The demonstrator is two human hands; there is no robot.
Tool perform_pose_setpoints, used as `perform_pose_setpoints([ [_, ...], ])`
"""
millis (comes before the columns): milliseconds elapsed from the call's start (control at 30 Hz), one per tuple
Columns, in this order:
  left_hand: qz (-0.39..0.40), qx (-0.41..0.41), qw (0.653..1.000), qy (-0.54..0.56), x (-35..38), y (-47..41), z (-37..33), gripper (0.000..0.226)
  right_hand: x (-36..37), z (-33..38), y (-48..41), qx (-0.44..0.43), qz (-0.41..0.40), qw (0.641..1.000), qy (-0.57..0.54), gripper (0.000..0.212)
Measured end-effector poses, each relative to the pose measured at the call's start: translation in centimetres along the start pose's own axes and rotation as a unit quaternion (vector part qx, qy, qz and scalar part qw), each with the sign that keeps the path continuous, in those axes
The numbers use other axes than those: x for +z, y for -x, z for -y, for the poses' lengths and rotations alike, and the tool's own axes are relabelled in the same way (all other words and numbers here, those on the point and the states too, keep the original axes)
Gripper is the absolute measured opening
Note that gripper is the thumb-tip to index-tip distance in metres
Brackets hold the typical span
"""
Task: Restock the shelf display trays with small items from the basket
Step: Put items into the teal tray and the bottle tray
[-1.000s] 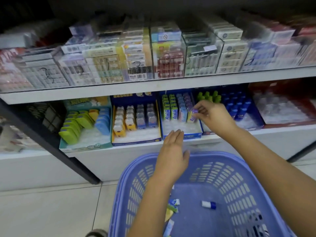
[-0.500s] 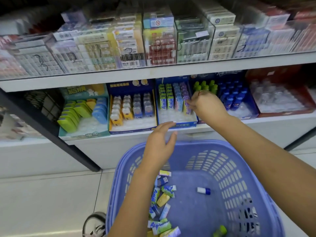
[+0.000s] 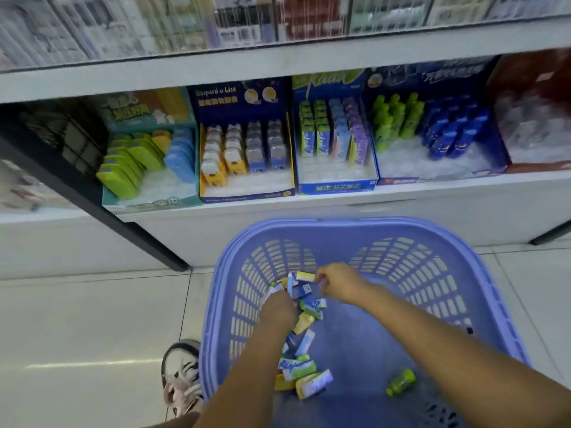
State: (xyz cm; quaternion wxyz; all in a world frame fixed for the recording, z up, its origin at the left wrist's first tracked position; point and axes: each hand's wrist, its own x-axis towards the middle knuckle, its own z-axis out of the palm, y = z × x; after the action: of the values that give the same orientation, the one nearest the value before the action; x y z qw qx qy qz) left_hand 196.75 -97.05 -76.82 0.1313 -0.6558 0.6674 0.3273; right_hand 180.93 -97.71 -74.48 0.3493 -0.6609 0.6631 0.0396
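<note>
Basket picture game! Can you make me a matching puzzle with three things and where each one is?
Things:
1. loose green bottle
2. shoe
3. purple packs

Places:
a. on the floor tiles
b. standing in the blue shelf tray
c. lying on the bottom of the basket

Pairs: 1-c, 2-a, 3-b.
</note>
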Motion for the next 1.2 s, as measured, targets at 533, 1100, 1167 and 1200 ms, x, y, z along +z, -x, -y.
perform_pose_setpoints([
  [533, -0.026, -0.034, 0.998, 0.037, 1.6, -1.1, 1.1, 0.021, 3.1, -1.1, -1.9, 0.032, -0.024, 0.972, -0.23, 0.033],
  [1100, -0.011, 0.197, 0.873, 0.445, -16.1, 5.8, -3.0, 0.018, -18.3, 5.3, 7.4, -0.168, -0.391, 0.857, -0.291, 0.026],
  [1167, -0.042, 0.22, 0.848, 0.48, -17.3, 6.4, -3.3, 0.015, -19.7, 5.9, 6.3, -0.151, -0.449, 0.835, -0.281, 0.022],
  [1200, -0.057, 0.232, 0.832, 0.501, -17.7, 6.7, -3.4, 0.012, -20.3, 6.1, 5.6, -0.141, -0.458, 0.839, -0.258, 0.022],
])
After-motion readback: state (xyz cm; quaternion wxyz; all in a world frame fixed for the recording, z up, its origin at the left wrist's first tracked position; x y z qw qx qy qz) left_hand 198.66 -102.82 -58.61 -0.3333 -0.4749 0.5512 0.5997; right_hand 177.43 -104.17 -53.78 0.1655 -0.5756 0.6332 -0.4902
